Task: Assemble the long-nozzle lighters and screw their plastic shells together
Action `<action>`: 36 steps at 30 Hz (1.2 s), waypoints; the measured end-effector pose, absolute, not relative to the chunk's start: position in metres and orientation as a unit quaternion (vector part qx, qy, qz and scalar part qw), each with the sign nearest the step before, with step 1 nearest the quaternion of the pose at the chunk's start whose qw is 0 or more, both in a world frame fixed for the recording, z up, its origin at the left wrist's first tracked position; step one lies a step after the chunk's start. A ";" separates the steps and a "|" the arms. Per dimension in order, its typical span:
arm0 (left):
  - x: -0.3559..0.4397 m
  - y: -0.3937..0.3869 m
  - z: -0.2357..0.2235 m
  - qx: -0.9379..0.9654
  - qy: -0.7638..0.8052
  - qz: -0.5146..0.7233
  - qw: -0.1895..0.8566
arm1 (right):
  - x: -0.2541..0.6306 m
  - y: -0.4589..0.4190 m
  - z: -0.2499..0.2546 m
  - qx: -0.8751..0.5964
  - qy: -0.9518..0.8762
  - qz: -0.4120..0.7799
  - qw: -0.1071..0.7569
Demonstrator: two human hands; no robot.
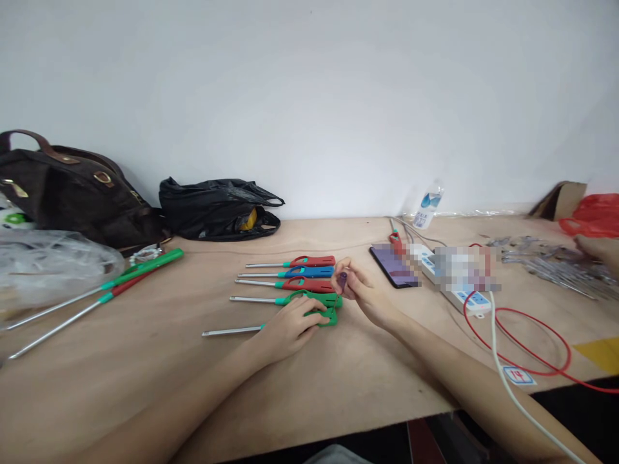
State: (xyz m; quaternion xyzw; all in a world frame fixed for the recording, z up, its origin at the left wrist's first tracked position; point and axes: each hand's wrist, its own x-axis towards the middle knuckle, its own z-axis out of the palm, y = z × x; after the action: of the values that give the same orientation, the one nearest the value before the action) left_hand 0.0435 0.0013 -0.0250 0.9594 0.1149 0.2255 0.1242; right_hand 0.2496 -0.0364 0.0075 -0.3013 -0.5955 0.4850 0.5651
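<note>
My left hand [293, 322] is closed on the handle of the nearest green long-nozzle lighter [331, 316], which lies on the table with its metal nozzle pointing left. My right hand [360, 290] pinches a small screwdriver with a purple handle [342, 280]. Its thin shaft points down toward the butt end of that lighter; whether the tip touches is too small to tell. Just beyond, a second green lighter [312, 296], a red lighter [316, 285], a blue lighter [319, 272] and another red lighter [314, 261] lie in a row, side by side.
Left lie a longer green lighter [149, 265], a red one [126, 285], a clear plastic bag [53, 267] and dark handbag [72, 193]. A black bag [213, 209] sits behind. Rightward are a phone [394, 265], power strip [467, 299], red cable [532, 311], bottle [428, 205] and metal parts [556, 270] near another person's hand [599, 251].
</note>
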 end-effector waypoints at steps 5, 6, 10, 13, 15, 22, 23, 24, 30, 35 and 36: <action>0.043 0.002 -0.025 0.959 0.115 0.227 0.122 | 0.249 -0.037 0.008 -0.323 -0.598 0.475 0.558; 0.043 0.002 -0.025 0.959 0.115 0.228 0.122 | 0.249 -0.036 0.007 -0.326 -0.596 0.474 0.560; 0.044 0.002 -0.025 0.959 0.111 0.230 0.122 | 0.248 -0.036 0.007 -0.306 -0.585 0.478 0.580; 0.044 0.002 -0.025 0.960 0.113 0.227 0.121 | 0.249 -0.036 0.008 -0.306 -0.589 0.477 0.576; 0.044 0.002 -0.025 0.960 0.115 0.226 0.120 | 0.250 -0.036 0.008 -0.311 -0.597 0.474 0.568; 0.044 0.001 -0.024 0.959 0.113 0.229 0.121 | 0.251 -0.037 0.010 -0.328 -0.607 0.448 0.569; 0.044 0.001 -0.024 0.959 0.114 0.228 0.122 | 0.251 -0.037 0.011 -0.332 -0.611 0.436 0.571; 0.043 0.001 -0.024 0.960 0.115 0.226 0.122 | 0.252 -0.038 0.013 -0.334 -0.618 0.419 0.575; 0.043 0.001 -0.024 0.961 0.118 0.219 0.118 | 0.257 -0.041 0.016 -0.396 -0.688 0.258 0.551; 0.043 0.001 -0.025 0.962 0.117 0.218 0.114 | 0.257 -0.037 -0.003 -0.522 -0.793 0.163 0.268; 0.043 0.001 -0.025 0.962 0.117 0.218 0.114 | 0.256 -0.036 -0.007 -0.524 -0.808 0.146 0.226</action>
State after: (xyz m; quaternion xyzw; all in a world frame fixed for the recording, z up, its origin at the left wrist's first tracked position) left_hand 0.0434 0.0013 -0.0246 0.9621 0.1168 0.2180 0.1145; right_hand 0.2563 -0.0357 -0.0070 -0.5237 -0.8081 0.1460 0.2265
